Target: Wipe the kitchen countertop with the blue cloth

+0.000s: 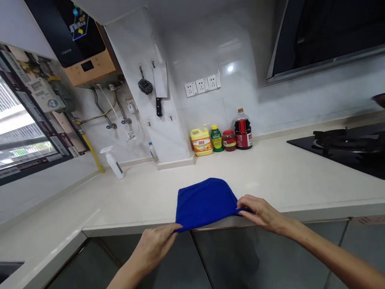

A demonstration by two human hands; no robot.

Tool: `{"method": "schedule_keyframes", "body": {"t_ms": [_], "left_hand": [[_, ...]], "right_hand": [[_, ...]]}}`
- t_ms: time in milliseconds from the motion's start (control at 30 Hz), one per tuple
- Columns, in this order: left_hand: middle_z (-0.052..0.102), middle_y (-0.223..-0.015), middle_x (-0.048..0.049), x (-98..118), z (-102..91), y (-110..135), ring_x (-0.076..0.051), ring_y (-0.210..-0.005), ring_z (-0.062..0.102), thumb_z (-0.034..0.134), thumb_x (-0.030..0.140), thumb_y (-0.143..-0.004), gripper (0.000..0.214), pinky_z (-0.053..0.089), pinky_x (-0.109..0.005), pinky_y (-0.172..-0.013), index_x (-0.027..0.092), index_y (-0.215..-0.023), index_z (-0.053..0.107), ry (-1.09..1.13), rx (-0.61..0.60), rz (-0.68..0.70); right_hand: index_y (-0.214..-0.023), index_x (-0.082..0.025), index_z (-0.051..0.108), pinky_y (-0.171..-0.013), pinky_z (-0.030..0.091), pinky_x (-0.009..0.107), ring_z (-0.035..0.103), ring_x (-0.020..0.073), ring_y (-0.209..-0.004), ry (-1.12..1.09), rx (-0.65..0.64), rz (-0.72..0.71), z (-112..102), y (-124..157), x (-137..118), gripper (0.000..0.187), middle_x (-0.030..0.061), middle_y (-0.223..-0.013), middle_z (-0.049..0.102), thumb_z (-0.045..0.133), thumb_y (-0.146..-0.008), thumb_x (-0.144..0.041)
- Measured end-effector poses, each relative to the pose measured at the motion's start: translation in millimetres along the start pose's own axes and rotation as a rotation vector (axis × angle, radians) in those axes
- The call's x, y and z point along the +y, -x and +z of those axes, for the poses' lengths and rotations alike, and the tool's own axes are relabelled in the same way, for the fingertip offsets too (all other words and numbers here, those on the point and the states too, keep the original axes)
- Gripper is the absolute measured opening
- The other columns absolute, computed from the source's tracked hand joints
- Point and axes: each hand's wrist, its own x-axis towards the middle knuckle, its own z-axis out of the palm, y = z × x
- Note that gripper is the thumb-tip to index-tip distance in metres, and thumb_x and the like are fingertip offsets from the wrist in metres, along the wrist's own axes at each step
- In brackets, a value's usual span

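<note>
A blue cloth [207, 201] is stretched between my two hands at the front edge of the white countertop [144, 196]. Its far part rests on the counter, while the near edge is pulled out over the front lip. My left hand [155, 245] pinches the near left corner between thumb and fingers. At the near right corner, my right hand [261, 212] grips the cloth in the same way, with a small bit of fabric showing past the fingers.
Against the back wall stand a yellow detergent jug [201, 141], a green bottle [216, 138], a red-lidded jar [229, 140] and a dark sauce bottle [243, 130]. A white spray bottle [112, 162] is at left, a gas stove [355, 144] at right. A cleaver [161, 82] hangs on the pillar.
</note>
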Motion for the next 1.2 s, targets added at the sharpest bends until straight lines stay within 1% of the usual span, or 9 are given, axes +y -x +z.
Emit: {"method": "schedule_keyframes", "body": {"t_ms": [133, 233, 333, 400, 533, 700, 967, 1067, 1200], "left_hand": [[0.077, -0.080, -0.0013, -3, -2.2, -6, -0.026, -0.080, 0.076, 0.047, 0.044, -0.092, 0.035, 0.060, -0.035, -0.077, 0.036, -0.117, 0.071, 0.067, 0.071, -0.113], [0.068, -0.055, 0.0015, 1, -11.7, -44, -0.022, -0.048, 0.067, 0.049, 0.038, -0.093, 0.033, 0.057, -0.031, -0.051, 0.025, -0.115, 0.070, 0.404, 0.070, -0.318], [0.073, -0.070, -0.0058, 8, -29.5, -103, -0.022, -0.062, 0.073, 0.055, 0.019, -0.086, 0.020, 0.060, -0.029, -0.054, 0.013, -0.098, 0.070, 0.693, 0.352, -0.426], [0.075, -0.087, -0.0095, 14, -46.0, -141, -0.020, -0.080, 0.076, 0.051, 0.018, -0.090, 0.022, 0.063, -0.028, -0.068, 0.012, -0.102, 0.068, 0.710, 0.512, -0.388], [0.071, -0.115, -0.0106, 25, -73.7, -180, -0.017, -0.105, 0.071, 0.042, 0.022, -0.097, 0.031, 0.061, -0.028, -0.086, 0.014, -0.118, 0.063, 0.741, 0.767, -0.276], [0.075, -0.106, -0.0049, 13, -56.4, -130, -0.020, -0.101, 0.072, 0.052, 0.035, -0.093, 0.029, 0.061, -0.032, -0.088, 0.019, -0.113, 0.067, 0.614, 0.807, -0.105], [0.077, -0.107, 0.0023, -19, 11.5, 2, -0.018, -0.097, 0.074, 0.049, 0.039, -0.095, 0.029, 0.058, -0.027, -0.087, 0.030, -0.112, 0.071, 0.276, 0.257, 0.082], [0.077, -0.108, 0.0024, -17, 8.4, 1, -0.019, -0.099, 0.073, 0.050, 0.041, -0.095, 0.029, 0.057, -0.027, -0.088, 0.031, -0.111, 0.072, 0.284, 0.225, 0.050], [0.078, -0.085, 0.0007, -13, -0.9, -50, -0.020, -0.086, 0.075, 0.049, 0.044, -0.093, 0.033, 0.059, -0.029, -0.079, 0.026, -0.112, 0.069, 0.403, 0.290, -0.115]], "right_hand": [[-0.111, -0.027, 0.061, -0.079, 0.050, 0.034, 0.067, 0.0221, -0.088, 0.084, 0.050, 0.038, -3, -6, -2, 0.024, 0.0073, -0.104, 0.072, 0.042, -0.102, -0.039], [-0.103, -0.024, 0.065, -0.073, 0.052, 0.032, 0.071, 0.0219, -0.076, 0.131, 0.042, 0.178, -12, -45, 4, 0.021, 0.0050, -0.086, 0.074, 0.047, -0.097, -0.033], [-0.099, -0.018, 0.066, -0.059, 0.054, 0.029, 0.068, 0.0195, -0.054, -0.027, 0.005, 0.387, -31, -105, 5, 0.021, 0.0020, -0.061, 0.067, 0.047, -0.095, -0.027], [-0.105, -0.016, 0.064, -0.052, 0.054, 0.027, 0.069, 0.0196, -0.053, -0.176, 0.188, 0.469, -51, -145, 0, 0.023, 0.0027, -0.061, 0.066, 0.045, -0.096, -0.025], [-0.106, -0.019, 0.066, -0.068, 0.061, 0.029, 0.075, 0.0213, -0.079, -0.252, 0.566, 0.292, -90, -185, -21, 0.021, 0.0064, -0.088, 0.072, 0.050, -0.095, -0.027], [-0.107, -0.020, 0.068, -0.082, 0.059, 0.035, 0.073, 0.0230, -0.083, 0.002, 0.515, 0.078, -81, -126, -33, 0.022, 0.0065, -0.093, 0.075, 0.052, -0.096, -0.030], [-0.121, -0.022, 0.063, -0.069, 0.057, 0.026, 0.073, 0.0167, -0.080, 0.175, 0.118, -0.267, 12, 23, -24, 0.029, 0.0057, -0.098, 0.076, 0.039, -0.104, -0.020], [-0.123, -0.023, 0.062, -0.066, 0.056, 0.026, 0.073, 0.0167, -0.077, 0.177, 0.150, -0.240, 15, 25, -24, 0.030, 0.0062, -0.100, 0.076, 0.039, -0.104, -0.022], [-0.113, -0.022, 0.068, -0.065, 0.056, 0.027, 0.071, 0.0169, -0.058, 0.063, 0.239, 0.044, 0, -28, -10, 0.028, 0.0005, -0.073, 0.075, 0.045, -0.101, -0.033]]}}
